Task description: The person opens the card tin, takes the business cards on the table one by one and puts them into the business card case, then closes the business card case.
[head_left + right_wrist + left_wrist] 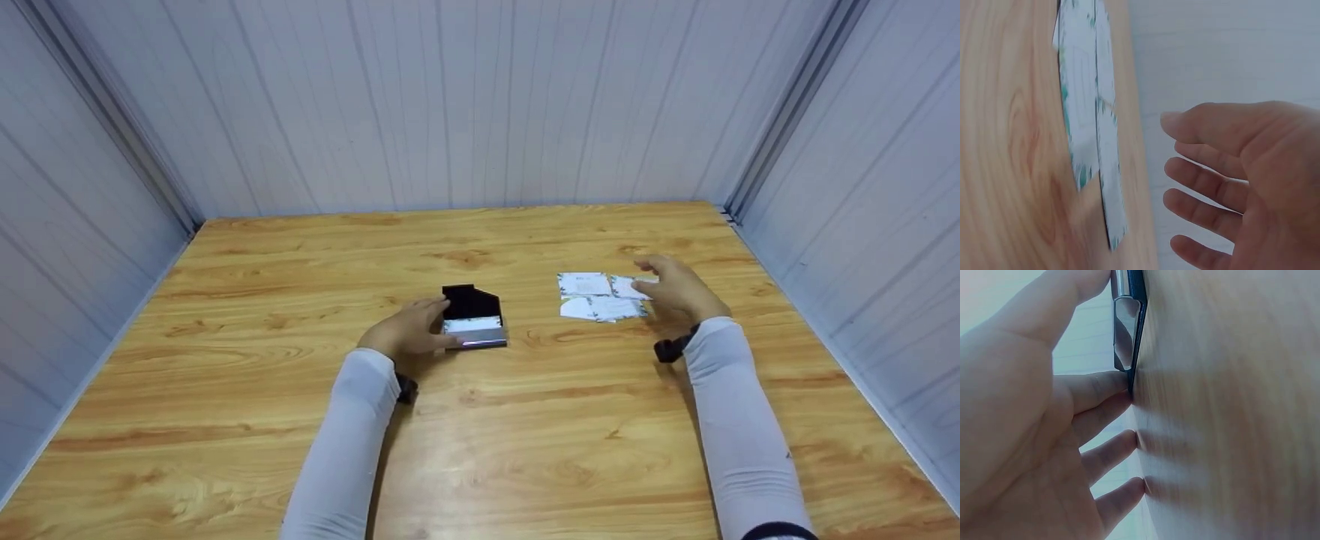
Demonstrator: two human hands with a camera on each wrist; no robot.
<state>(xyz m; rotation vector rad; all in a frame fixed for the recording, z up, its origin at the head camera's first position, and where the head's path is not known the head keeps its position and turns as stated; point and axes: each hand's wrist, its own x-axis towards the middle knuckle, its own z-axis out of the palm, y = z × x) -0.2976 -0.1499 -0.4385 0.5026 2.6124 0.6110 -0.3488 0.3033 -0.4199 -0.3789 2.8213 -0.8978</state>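
Observation:
An opened card case (481, 337) with a black lid (471, 301) and a shiny metal front lies left of the table's middle. White cards (472, 324) with a leafy edge show inside it. My left hand (405, 330) holds the case by its left side, thumb at the metal front and fingers toward the lid. In the left wrist view the other fingertips rest on the tabletop. Several white cards (600, 306) with green leafy edges lie to the right. My right hand (679, 289) hovers over their right end, fingers loosely bent, nothing held; the right wrist view shows it apart from them.
The wood-grain table (525, 435) reaches back to a pale panelled wall (465, 105). Similar walls stand on the left and right. Both forearms wear white sleeves (337, 442), with a small black device (671, 348) at each wrist.

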